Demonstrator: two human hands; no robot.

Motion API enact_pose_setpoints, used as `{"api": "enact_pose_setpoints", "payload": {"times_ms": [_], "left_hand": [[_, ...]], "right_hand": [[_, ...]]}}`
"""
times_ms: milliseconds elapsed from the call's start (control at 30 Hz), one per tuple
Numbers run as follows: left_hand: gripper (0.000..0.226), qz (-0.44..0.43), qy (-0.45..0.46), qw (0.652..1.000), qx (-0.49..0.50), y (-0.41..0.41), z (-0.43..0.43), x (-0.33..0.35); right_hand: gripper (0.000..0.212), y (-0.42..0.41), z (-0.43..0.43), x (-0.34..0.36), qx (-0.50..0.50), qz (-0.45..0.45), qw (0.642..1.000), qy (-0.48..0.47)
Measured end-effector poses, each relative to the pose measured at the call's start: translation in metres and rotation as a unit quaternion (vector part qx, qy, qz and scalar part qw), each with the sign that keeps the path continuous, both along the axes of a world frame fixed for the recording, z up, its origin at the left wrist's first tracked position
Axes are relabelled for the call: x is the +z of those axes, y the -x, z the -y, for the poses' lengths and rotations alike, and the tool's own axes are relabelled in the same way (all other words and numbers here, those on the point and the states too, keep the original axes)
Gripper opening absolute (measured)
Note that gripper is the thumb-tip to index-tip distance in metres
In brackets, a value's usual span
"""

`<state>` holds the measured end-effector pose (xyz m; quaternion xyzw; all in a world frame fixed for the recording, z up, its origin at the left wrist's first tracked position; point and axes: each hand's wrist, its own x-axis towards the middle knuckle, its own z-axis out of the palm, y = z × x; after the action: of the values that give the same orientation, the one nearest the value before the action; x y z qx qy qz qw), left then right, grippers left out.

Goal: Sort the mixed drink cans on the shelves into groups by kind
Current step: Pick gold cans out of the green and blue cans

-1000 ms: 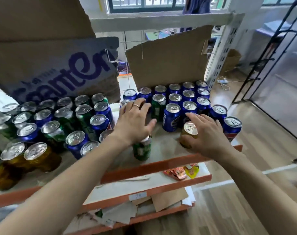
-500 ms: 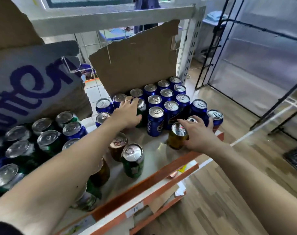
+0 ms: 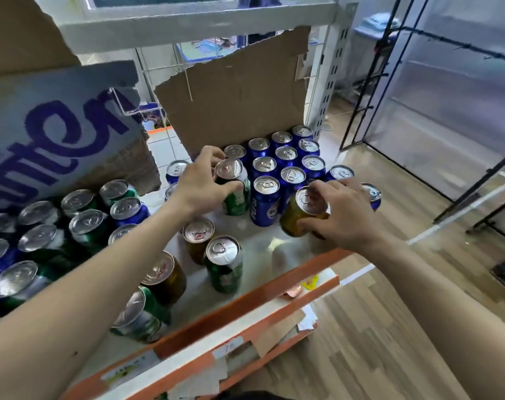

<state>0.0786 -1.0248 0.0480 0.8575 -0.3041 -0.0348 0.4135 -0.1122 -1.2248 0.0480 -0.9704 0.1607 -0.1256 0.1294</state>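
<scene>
**While both hands grip cans: shelf and room state**

As the left hand [image 3: 200, 187] wraps thumb and fingers round a green aluminium drink can [image 3: 236, 199], that can stands at the left edge of the block of blue drink cans [image 3: 287, 157], back right of the shelf. The right hand [image 3: 346, 215] clasps a gold drink can [image 3: 298, 219] from the side, fingers curled over its rim. It sits just in front of the blue block; lifted off the board or not, can't tell.

Surface: pale shelf board [image 3: 260, 254] edged by an orange metal front rail [image 3: 245, 307]. Left half holds mixed green and blue cans [image 3: 81, 226], packed tight. Middle front has one loose gold can [image 3: 197, 238] and one loose green can [image 3: 223, 267], close together.

A torn brown cardboard sheet [image 3: 239, 105] stands behind the blue block. Grey printed cardboard [image 3: 52, 134] leans at back left. Grey perforated steel upright [image 3: 329, 90] at right.

Room: wood-pattern floor [image 3: 375, 327], black metal rack frame [image 3: 369, 82] far right.
</scene>
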Motion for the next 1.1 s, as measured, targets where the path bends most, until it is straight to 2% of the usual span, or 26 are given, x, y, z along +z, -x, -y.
{"api": "enact_pose_setpoints", "payload": {"times_ms": [133,233,333,433,533,667,800,967,1100], "left_hand": [[0.059,-0.114,0.123,0.986,0.015,0.023,-0.016,0.032],[0.051,-0.227,0.234,0.945,0.021,0.048,-0.024,0.055],[0.043,-0.258,0.296,0.920,0.021,0.083,-0.034,0.073],[0.035,-0.246,0.324,0.913,0.041,0.125,-0.045,0.084],[0.032,-0.230,0.334,0.910,0.084,0.166,-0.060,0.084],[0.051,-0.200,0.341,0.900,0.183,0.216,-0.092,0.071],[0.059,-0.180,0.339,0.885,0.263,0.260,-0.130,0.063],[0.053,-0.156,0.338,0.872,0.317,0.294,-0.162,0.059],[0.062,-0.140,0.328,0.867,0.347,0.308,-0.187,0.054]], "right_hand": [[0.058,0.002,0.007,0.036,0.053,0.084,0.980,-0.173],[0.053,0.005,0.020,0.054,0.096,0.085,0.938,-0.323],[0.055,0.015,0.027,0.062,0.150,0.099,0.891,-0.418],[0.057,0.027,0.019,0.067,0.199,0.104,0.839,-0.495],[0.053,0.033,0.005,0.066,0.238,0.079,0.807,-0.534],[0.051,0.035,-0.024,0.056,0.275,0.028,0.765,-0.582],[0.054,0.043,-0.064,0.052,0.320,-0.005,0.727,-0.607],[0.051,0.054,-0.102,0.048,0.355,-0.047,0.718,-0.597],[0.045,0.059,-0.129,0.050,0.365,-0.060,0.718,-0.590]]}}
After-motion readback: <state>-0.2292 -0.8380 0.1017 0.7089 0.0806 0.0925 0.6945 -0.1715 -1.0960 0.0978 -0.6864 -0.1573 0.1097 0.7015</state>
